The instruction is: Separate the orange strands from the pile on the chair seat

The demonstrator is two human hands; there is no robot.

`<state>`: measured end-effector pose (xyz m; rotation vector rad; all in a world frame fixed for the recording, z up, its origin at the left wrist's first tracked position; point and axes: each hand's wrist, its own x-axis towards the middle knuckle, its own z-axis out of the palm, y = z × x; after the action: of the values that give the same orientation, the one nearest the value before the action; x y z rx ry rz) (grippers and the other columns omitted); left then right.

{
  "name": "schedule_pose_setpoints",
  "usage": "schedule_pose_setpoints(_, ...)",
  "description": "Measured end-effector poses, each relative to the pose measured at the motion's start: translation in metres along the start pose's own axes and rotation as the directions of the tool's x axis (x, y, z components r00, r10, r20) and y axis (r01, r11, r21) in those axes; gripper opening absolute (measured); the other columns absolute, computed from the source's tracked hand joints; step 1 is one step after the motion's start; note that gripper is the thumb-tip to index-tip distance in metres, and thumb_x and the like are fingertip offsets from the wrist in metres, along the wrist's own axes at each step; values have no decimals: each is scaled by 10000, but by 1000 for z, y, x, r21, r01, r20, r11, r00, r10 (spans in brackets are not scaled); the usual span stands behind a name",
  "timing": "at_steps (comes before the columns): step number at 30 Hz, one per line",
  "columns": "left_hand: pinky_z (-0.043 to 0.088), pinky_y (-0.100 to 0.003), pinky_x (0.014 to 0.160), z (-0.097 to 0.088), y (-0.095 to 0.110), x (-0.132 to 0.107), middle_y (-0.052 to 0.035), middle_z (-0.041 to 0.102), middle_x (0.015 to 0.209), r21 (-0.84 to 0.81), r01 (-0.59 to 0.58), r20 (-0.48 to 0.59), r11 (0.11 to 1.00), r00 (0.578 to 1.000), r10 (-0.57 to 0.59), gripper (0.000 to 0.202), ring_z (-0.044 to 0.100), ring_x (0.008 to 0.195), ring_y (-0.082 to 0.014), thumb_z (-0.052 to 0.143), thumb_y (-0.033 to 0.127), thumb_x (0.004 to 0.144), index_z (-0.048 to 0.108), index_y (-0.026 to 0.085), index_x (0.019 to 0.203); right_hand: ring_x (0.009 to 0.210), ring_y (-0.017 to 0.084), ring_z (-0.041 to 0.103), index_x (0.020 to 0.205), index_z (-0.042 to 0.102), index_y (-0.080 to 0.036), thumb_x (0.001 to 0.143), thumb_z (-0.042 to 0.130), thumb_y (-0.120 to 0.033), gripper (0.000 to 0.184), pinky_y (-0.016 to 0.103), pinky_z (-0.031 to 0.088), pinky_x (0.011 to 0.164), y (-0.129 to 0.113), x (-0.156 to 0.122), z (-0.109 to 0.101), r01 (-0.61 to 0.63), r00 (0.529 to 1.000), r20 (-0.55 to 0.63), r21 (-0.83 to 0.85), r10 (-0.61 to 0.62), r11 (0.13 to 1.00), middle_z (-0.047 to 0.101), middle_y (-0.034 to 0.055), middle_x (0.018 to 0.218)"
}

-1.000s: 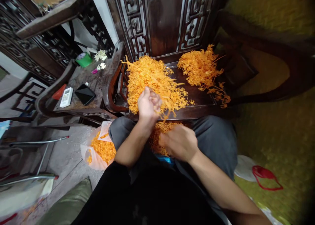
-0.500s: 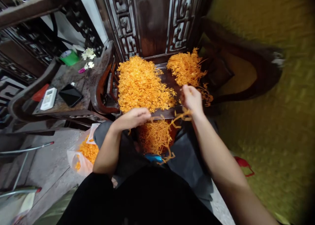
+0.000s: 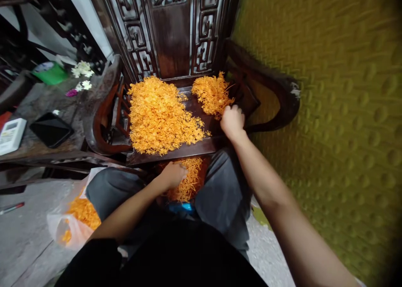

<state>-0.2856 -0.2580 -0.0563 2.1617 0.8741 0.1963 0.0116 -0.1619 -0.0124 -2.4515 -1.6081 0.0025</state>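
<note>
Right hand (image 3: pixel 233 121) is at the smaller orange heap (image 3: pixel 211 93), left hand (image 3: pixel 172 175) by orange strands (image 3: pixel 191 182) between the knees (image 3: pixel 221 167), both curled; whether pinching anything, cannot tell.

Seemingly a home's sitting room: a carved dark-wood armchair (image 3: pixel 172 40) at upper centre; at left, a brown wooden side table (image 3: pixel 34 96) bearing a white rectangular remote control (image 3: pixel 12 134).

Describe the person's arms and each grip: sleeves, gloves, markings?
Left grip and right grip are ungloved hands. Forearms are uncovered; no watch, cables or markings visible. A plain black sleeve ends near the left elbow; no right sleeve can be made out.
</note>
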Motion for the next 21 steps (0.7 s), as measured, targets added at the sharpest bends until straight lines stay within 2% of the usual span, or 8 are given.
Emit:
schedule_pose_setpoints(2,489,-387,858,-5,11,8,-122,775,951,202,-111,164,973,983,78,206,698,924,-261,583,235,943,765,190,856,1293,373,492,1308,602,31,1000,397,-98,392,493,395,1044,23,5,-3,-28,998,54,-68,32,997,593,335,1319)
schedule_pose_setpoints(4,496,-404,925,-10,28,25,-124,785,1069,202,-172,125,964,981,148,273,712,996,-262,515,256,998,781,198,1027,1288,346,510,1252,638,17,983,437,-78,349,460,373,1064,34,3,-1,6,996,93,-63,0,998,648,313,1255)
schedule_pose_setpoints(7,502,-434,1014,-22,57,74,-105,778,1138,198,-207,-55,958,974,221,305,707,1078,-262,484,290,1031,753,232,1162,1184,322,604,1218,666,0,973,457,-89,334,402,416,994,37,-2,2,5,993,121,-45,0,999,671,300,1221)
schedule_pose_setpoints(9,488,-471,1082,-30,72,123,-134,735,1259,207,-150,-222,967,955,196,330,659,1200,-282,492,233,1018,706,214,1269,1099,319,662,1243,661,-16,973,468,-121,348,375,450,919,34,-5,-1,-22,993,114,-24,25,999,664,294,1242)
schedule_pose_setpoints(11,451,-544,1132,-35,79,179,-197,607,1465,226,-27,-365,974,924,110,519,548,1368,-342,576,157,957,557,187,1474,1053,320,695,1259,659,-41,973,495,-166,352,356,466,871,31,-8,-10,-40,994,98,5,39,999,672,279,1238)
schedule_pose_setpoints(14,387,-690,1152,-33,75,254,-207,239,1728,229,134,-361,964,931,-44,931,247,1563,-465,762,175,845,294,238,1648,1018,323,723,1203,689,-59,977,517,-217,325,333,468,834,28,-13,-30,-54,996,80,52,50,997,719,257,1135)
schedule_pose_setpoints(17,360,-689,1187,-24,59,302,-112,199,1759,196,252,-328,948,927,-179,926,187,1597,-409,709,190,885,226,321,1663,981,306,738,1120,723,-80,970,488,-186,297,318,455,796,31,-26,-47,-68,995,74,92,61,993,755,229,1057)
schedule_pose_setpoints(21,388,-563,1212,-23,41,334,-62,249,1748,303,245,-346,921,929,-133,811,214,1596,-323,539,85,913,274,298,1649,897,290,741,1054,743,-85,947,474,-145,296,316,424,725,45,-48,-54,-120,989,102,128,107,984,773,213,991)
